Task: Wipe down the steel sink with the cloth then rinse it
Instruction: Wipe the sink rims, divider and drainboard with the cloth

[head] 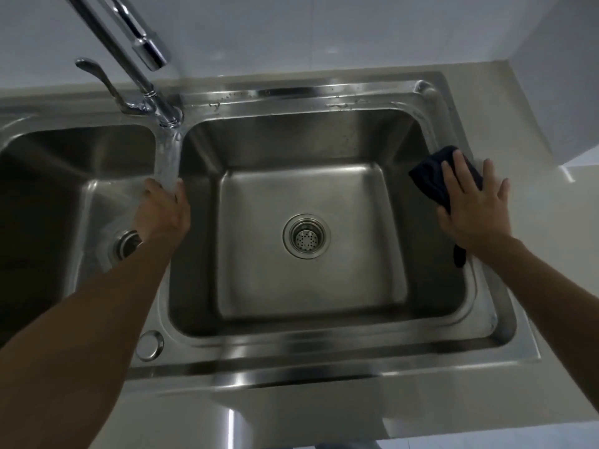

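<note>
A steel double sink (324, 348) fills the view, with a large right basin and a left basin. My right hand (470, 205) lies flat with spread fingers on a dark cloth (431, 179), pressing it onto the right rim of the right basin. My left hand (165, 209) grips the steel divider between the two basins, fingers curled over its edge. The faucet spout (146, 47) hangs above the divider, and no water runs from it.
A round drain strainer (306, 236) sits in the right basin's floor; another drain (124, 244) shows in the left basin. The faucet lever (97, 76) points left. A pale countertop (551, 254) borders the sink on the right, with a white wall behind.
</note>
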Demonstrator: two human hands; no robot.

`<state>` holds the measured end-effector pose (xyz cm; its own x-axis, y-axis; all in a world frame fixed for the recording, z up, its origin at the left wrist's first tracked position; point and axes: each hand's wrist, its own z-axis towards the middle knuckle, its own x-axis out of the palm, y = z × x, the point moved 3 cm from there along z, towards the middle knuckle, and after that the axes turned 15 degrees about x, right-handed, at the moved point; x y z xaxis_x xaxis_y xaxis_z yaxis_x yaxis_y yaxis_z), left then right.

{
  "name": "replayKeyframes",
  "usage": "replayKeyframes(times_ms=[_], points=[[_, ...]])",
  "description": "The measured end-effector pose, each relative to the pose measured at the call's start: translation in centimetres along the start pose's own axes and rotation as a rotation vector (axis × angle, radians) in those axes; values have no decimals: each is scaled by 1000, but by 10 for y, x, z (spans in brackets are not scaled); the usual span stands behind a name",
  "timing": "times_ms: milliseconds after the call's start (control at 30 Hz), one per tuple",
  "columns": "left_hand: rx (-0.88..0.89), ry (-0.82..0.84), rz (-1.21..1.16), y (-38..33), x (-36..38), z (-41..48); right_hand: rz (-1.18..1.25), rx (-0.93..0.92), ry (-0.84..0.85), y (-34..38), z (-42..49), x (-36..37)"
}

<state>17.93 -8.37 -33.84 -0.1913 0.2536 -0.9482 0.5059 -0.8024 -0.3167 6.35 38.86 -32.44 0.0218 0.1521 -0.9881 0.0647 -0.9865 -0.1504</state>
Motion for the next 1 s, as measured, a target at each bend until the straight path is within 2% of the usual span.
replayKeyframes(times_ms=[200, 333, 467, 600, 767, 933, 1000], points=[[49, -104, 62, 2, 6, 4, 9, -12, 8, 19, 62, -3], [75, -92, 86, 7, 11, 7, 4, 2, 26, 31, 99, -7], [63, -123, 61, 4, 8, 4, -17, 31, 51, 31, 94, -4], [52, -146, 43, -4, 1, -2, -9, 2, 84, 12, 47, -4], [6, -24, 7, 0, -1, -1, -14, -7, 9, -6, -10, 3], [15, -111, 34, -3, 2, 1, 56, -15, -3, 2, 34, 2], [8, -108, 47, -3, 3, 2, 98, 66, 11, 10, 66, 0]])
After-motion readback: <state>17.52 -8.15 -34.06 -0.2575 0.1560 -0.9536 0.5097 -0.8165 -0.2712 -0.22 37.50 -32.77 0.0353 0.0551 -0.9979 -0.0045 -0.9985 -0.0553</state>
